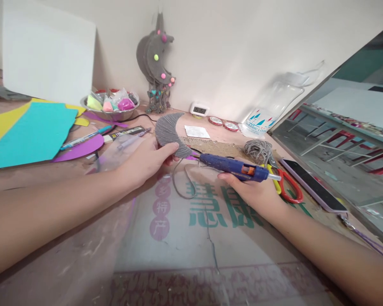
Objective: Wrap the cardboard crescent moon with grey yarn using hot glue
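A crescent moon wrapped in grey yarn (pixel 167 129) is pinched in my left hand (pixel 153 159), thumb across its lower part. A bit of purple shows at the crescent's lower tip. My right hand (pixel 252 189) grips a blue hot glue gun (pixel 231 166), its nozzle close to that purple tip; I cannot tell whether they touch. A clear glue stick pokes out of the gun's back end. From the crescent a loose strand of grey yarn (pixel 178 190) loops down over the printed plastic sheet (pixel 166 255). A ball of grey yarn (pixel 258 151) lies beyond my right hand.
Scissors (pixel 290 187) and a phone (pixel 312 185) lie at the right, near a clear bottle (pixel 268 106). Left are coloured sheets (pixel 32 131), a utility knife (pixel 124 133) and a metal bowl of clay packets (pixel 110 112). A finished-looking moon ornament (pixel 155 59) hangs on the wall above a small clock (pixel 199 109).
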Demonstrator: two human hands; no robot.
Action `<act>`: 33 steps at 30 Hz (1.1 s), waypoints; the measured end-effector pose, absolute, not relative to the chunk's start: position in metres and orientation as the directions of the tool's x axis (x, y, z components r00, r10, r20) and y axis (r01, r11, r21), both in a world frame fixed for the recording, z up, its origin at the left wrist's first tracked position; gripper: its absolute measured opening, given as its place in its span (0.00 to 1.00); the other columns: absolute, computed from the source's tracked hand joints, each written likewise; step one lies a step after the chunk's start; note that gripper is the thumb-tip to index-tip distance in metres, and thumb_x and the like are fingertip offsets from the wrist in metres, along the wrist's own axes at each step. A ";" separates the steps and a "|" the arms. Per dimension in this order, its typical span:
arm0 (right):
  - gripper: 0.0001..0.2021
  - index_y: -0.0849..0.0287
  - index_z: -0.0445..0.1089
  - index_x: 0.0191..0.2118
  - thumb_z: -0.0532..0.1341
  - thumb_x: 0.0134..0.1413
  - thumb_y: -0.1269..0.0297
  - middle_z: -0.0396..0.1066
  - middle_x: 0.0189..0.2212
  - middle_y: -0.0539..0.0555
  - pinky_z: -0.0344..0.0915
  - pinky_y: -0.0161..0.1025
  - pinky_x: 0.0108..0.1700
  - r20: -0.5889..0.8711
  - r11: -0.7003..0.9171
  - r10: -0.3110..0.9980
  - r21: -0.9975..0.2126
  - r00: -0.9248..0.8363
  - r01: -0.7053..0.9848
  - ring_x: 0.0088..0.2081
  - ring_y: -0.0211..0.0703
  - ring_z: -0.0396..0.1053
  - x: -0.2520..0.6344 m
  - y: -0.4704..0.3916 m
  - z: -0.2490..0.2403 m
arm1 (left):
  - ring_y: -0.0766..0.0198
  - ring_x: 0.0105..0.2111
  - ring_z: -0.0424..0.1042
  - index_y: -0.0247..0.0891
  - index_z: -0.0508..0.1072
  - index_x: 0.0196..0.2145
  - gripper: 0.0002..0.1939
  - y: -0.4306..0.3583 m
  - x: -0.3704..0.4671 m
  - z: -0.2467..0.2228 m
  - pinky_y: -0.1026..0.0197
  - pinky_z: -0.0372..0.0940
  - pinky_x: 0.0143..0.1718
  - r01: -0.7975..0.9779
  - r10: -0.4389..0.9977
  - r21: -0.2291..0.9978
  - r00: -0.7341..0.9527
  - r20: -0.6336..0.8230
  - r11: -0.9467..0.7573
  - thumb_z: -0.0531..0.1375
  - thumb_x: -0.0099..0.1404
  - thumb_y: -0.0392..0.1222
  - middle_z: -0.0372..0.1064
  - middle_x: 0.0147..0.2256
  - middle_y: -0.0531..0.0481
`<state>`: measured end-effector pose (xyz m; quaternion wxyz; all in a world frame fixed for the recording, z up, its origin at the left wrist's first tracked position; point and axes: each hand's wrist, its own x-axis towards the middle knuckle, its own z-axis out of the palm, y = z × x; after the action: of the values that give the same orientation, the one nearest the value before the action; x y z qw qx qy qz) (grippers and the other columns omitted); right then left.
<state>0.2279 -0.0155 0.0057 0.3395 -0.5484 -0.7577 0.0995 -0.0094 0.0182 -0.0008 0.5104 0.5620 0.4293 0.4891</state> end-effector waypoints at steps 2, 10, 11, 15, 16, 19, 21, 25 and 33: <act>0.09 0.52 0.70 0.29 0.63 0.47 0.53 0.75 0.27 0.49 0.71 0.40 0.31 0.402 0.367 0.903 -0.538 -0.152 0.759 0.29 0.47 0.73 0.228 -0.016 0.005 | 0.69 0.20 0.61 0.37 0.66 0.23 0.09 0.018 -0.009 -0.001 0.67 0.56 0.22 -0.023 0.980 0.993 0.155 0.121 -0.118 0.56 0.57 0.43 0.64 0.20 0.54; 0.08 0.50 0.73 0.30 0.64 0.46 0.54 0.76 0.28 0.48 0.73 0.44 0.35 0.409 0.359 0.904 -0.572 -0.124 0.737 0.31 0.50 0.74 0.228 -0.015 0.005 | 0.69 0.20 0.61 0.37 0.66 0.24 0.09 0.018 -0.010 0.000 0.66 0.56 0.22 0.006 0.985 0.995 0.147 0.093 -0.095 0.57 0.57 0.44 0.65 0.21 0.54; 0.08 0.50 0.73 0.31 0.64 0.46 0.54 0.76 0.29 0.48 0.73 0.44 0.36 0.405 0.361 0.905 -0.576 -0.127 0.734 0.32 0.50 0.74 0.228 -0.015 0.005 | 0.69 0.20 0.61 0.37 0.66 0.24 0.09 0.019 -0.011 0.000 0.66 0.57 0.22 0.010 0.984 0.995 0.149 0.095 -0.098 0.57 0.57 0.44 0.65 0.21 0.54; 0.08 0.49 0.74 0.33 0.64 0.47 0.54 0.77 0.32 0.48 0.73 0.45 0.39 0.415 0.373 0.900 -0.575 -0.133 0.729 0.34 0.50 0.75 0.230 -0.014 0.003 | 0.69 0.20 0.61 0.38 0.66 0.24 0.09 0.019 -0.012 -0.002 0.67 0.56 0.22 0.016 0.980 0.993 0.161 0.113 -0.118 0.57 0.57 0.45 0.65 0.21 0.54; 0.08 0.49 0.74 0.33 0.64 0.47 0.54 0.77 0.32 0.48 0.73 0.45 0.39 0.421 0.374 0.898 -0.572 -0.130 0.730 0.34 0.50 0.75 0.230 -0.013 0.003 | 0.69 0.20 0.61 0.38 0.65 0.24 0.10 0.020 -0.012 -0.003 0.67 0.56 0.21 0.020 0.979 0.992 0.165 0.118 -0.123 0.57 0.58 0.45 0.65 0.21 0.54; 0.08 0.50 0.74 0.33 0.64 0.46 0.54 0.77 0.31 0.48 0.73 0.45 0.39 0.429 0.382 0.893 -0.566 -0.135 0.731 0.34 0.50 0.75 0.230 -0.013 0.004 | 0.69 0.20 0.61 0.38 0.65 0.25 0.10 0.019 -0.013 -0.004 0.67 0.56 0.21 0.027 0.978 0.991 0.169 0.122 -0.129 0.57 0.58 0.46 0.64 0.21 0.55; 0.08 0.50 0.74 0.33 0.64 0.47 0.54 0.77 0.31 0.48 0.73 0.44 0.39 0.430 0.389 0.892 -0.568 -0.142 0.726 0.34 0.50 0.75 0.229 -0.013 0.004 | 0.69 0.19 0.60 0.38 0.64 0.25 0.09 0.019 -0.012 -0.004 0.67 0.55 0.20 0.023 0.979 0.992 0.168 0.117 -0.123 0.57 0.58 0.46 0.64 0.21 0.55; 0.09 0.53 0.74 0.32 0.64 0.47 0.55 0.77 0.31 0.50 0.73 0.43 0.38 0.429 0.385 0.893 -0.566 -0.137 0.729 0.35 0.49 0.75 0.230 -0.013 0.004 | 0.69 0.19 0.60 0.38 0.64 0.24 0.10 0.017 -0.012 -0.001 0.67 0.54 0.19 0.048 0.981 0.992 0.162 0.107 -0.116 0.57 0.57 0.46 0.63 0.20 0.55; 0.12 0.55 0.73 0.39 0.61 0.50 0.56 0.76 0.38 0.51 0.72 0.44 0.44 0.416 0.414 0.890 -0.565 -0.187 0.714 0.42 0.49 0.73 0.231 -0.009 0.007 | 0.68 0.19 0.60 0.38 0.64 0.23 0.11 0.016 -0.012 0.003 0.66 0.54 0.20 0.091 0.979 0.987 0.168 0.113 -0.130 0.57 0.58 0.47 0.64 0.20 0.54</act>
<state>0.2308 -0.0086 0.0069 0.3585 -0.5272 -0.7605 0.1229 -0.0125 0.0160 0.0029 0.4815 0.5933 0.4508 0.4614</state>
